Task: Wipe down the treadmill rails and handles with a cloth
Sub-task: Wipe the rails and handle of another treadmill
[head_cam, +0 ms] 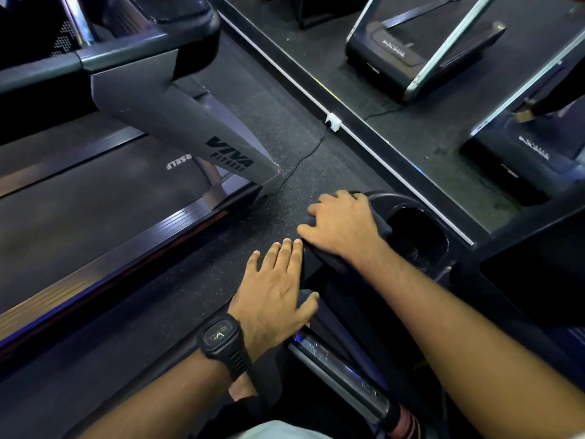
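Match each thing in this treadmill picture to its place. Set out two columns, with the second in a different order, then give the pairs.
Things
1. watch
2. cloth
3. cup holder
4. VIVA logo

Places
A. under the right hand
B. on the next treadmill's upright
C. on the left wrist
D. just right of the right hand

Pairs: 1-C; 2-A; 3-D; 4-B
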Motion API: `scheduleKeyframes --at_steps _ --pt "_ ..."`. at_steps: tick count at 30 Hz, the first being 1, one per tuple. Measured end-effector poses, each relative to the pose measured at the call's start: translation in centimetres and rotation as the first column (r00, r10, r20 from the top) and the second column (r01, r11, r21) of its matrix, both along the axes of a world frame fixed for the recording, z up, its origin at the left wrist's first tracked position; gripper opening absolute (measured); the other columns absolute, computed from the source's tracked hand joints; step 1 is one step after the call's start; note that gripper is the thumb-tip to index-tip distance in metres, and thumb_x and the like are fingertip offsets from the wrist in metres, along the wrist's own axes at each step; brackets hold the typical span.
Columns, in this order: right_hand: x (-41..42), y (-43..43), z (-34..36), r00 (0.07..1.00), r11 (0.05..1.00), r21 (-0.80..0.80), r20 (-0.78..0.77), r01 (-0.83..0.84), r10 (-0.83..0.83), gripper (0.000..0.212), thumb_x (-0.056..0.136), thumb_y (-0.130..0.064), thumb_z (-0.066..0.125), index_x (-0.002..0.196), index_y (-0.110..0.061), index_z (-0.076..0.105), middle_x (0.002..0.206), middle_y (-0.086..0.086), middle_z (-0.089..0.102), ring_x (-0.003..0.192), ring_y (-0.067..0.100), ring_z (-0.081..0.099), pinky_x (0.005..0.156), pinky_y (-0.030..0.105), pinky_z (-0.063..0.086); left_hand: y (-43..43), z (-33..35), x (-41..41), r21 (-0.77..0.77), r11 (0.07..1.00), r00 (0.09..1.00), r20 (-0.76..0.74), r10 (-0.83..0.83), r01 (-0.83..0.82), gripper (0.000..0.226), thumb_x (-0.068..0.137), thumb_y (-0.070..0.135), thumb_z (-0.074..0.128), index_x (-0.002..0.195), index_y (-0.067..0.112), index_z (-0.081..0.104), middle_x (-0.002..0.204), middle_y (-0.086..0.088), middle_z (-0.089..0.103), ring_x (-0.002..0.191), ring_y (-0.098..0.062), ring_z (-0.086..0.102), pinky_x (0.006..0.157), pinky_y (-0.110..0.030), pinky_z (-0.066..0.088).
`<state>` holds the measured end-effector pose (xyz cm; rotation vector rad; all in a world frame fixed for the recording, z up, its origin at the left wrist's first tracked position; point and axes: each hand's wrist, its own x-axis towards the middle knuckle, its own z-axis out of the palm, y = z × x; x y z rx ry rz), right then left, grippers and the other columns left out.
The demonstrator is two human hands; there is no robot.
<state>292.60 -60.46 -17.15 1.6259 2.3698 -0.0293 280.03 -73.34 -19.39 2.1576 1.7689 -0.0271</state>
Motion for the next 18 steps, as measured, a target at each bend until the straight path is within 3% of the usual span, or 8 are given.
scheduleKeyframes --at_steps 3,6,10,12,15,18 --pt "0.1 3.2 0.5 0.989 0.982 -0.134 0.093 0.13 -0.118 0.055 0.087 -0.061 0.037 0.114 -0.027 0.071 0.121 0.002 0.069 0.119 0.028 0.057 0.104 0.055 0.038 0.3 0.0 0.2 0.007 1.0 1.0 0.004 0.001 -0.002 0.087 0.096 0.062 0.03 0.159 0.011 -0.002 0.167 -0.007 0.008 0.153 -0.022 0.009 0.123 -0.049 0.013" --pt "1.5 3.1 0.2 0.954 0.954 -0.027 0.048 0.297 -0.296 0.058 0.09 -0.06 0.037 0.126 -0.025 0.067 0.132 0.003 0.061 0.129 0.032 0.047 0.108 0.068 0.027 0.4 0.0 0.4 0.005 1.0 1.0 0.004 -0.004 0.004 0.087 0.096 0.062 0.029 0.159 0.012 -0.004 0.167 -0.007 0.007 0.153 -0.022 0.008 0.123 -0.049 0.013" --pt "0.2 0.7 -0.1 0.998 1.0 -0.014 0.054 0.028 -0.027 0.053 0.088 -0.061 0.04 0.12 -0.031 0.07 0.128 -0.001 0.063 0.124 0.026 0.051 0.102 0.055 0.037 0.7 -0.2 0.4 -0.006 1.0 1.0 -0.013 -0.014 0.014 0.086 0.096 0.061 0.028 0.158 0.011 -0.005 0.167 -0.007 0.005 0.153 -0.023 0.007 0.123 -0.05 0.012" --pt "-0.2 1.8 0.2 0.998 0.998 -0.056 0.055 0.029 -0.026 0.052 0.086 -0.063 0.04 0.112 -0.031 0.072 0.122 -0.002 0.068 0.119 0.026 0.056 0.104 0.055 0.037 0.8 -0.2 0.3 0.002 1.0 1.0 -0.011 -0.01 0.01 0.087 0.096 0.062 0.028 0.158 0.011 -0.004 0.167 -0.008 0.006 0.153 -0.023 0.008 0.123 -0.05 0.013" --pt "1.2 3.4 0.6 0.951 0.947 -0.086 -0.003 0.309 -0.31 0.058 0.088 -0.062 0.039 0.125 -0.026 0.066 0.134 0.003 0.059 0.13 0.033 0.047 0.107 0.073 0.024 0.7 -0.4 0.3 0.005 1.0 1.0 -0.001 -0.014 0.014 0.087 0.095 0.062 0.028 0.158 0.012 -0.004 0.167 -0.007 0.007 0.153 -0.023 0.009 0.123 -0.05 0.014" --pt "2.3 2.4 0.6 0.834 0.848 -0.049 -0.162 0.527 -0.528 0.06 0.09 -0.06 0.043 0.136 -0.024 0.057 0.142 0.006 0.047 0.134 0.04 0.037 0.102 0.069 0.034 0.8 -0.3 0.4 0.006 1.0 1.0 0.003 -0.019 0.019 0.086 0.096 0.062 0.027 0.158 0.012 -0.005 0.167 -0.007 0.006 0.153 -0.022 0.008 0.123 -0.05 0.014"
